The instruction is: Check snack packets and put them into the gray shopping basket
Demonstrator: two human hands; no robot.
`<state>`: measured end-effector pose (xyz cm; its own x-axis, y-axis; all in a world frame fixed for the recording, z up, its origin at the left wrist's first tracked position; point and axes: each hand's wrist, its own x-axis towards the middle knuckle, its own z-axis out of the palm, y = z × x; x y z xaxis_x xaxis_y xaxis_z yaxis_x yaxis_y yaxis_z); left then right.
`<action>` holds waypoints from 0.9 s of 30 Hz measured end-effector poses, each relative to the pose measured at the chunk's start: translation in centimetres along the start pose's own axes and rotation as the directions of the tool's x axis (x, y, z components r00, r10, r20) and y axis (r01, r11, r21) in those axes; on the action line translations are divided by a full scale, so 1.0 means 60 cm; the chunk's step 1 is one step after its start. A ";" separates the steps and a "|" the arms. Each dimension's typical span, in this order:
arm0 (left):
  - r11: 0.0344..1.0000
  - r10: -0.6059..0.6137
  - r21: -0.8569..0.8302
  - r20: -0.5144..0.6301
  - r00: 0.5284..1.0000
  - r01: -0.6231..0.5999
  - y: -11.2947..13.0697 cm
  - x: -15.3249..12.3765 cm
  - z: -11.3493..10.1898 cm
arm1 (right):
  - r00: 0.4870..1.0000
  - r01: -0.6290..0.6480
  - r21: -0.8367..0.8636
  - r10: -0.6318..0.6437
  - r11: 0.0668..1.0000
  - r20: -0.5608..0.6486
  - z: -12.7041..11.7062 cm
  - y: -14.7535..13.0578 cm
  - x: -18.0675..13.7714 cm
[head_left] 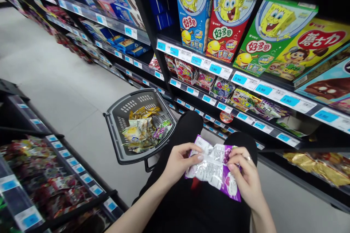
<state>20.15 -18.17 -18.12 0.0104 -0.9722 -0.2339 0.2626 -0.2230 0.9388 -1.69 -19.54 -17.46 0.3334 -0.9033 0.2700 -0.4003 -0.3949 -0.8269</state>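
Between my hands, above my lap, is a purple and white candy bag [212,169] with its printed back turned up. My left hand [182,162] pinches its left side between thumb and fingers. On the right side, my right hand [244,169], with a ring on one finger, grips the bag too. A grey shopping basket [125,105] stands on the floor to the left of my knees. Several snack packets [139,133] lie in it, yellow, pale and purple-green.
Shelves rise close in front, with cartoon snack boxes [225,23] above a row of gummy candy bags [222,89]. Price labels [237,79] line the shelf edges. At lower left stands a rack of small wrapped sweets [62,189]. Grey floor [73,80] runs between.
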 end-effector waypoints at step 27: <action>0.986 -0.138 -0.113 -0.160 0.978 0.120 0.015 -0.002 -0.013 | 0.771 -0.525 0.744 0.602 0.413 0.210 0.031 0.006 0.000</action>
<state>21.15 -18.22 -17.48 0.1283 -0.9083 -0.3982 0.3696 -0.3288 0.8691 -0.28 -19.36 -18.67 0.1954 -0.8986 -0.3929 0.2951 0.4359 -0.8502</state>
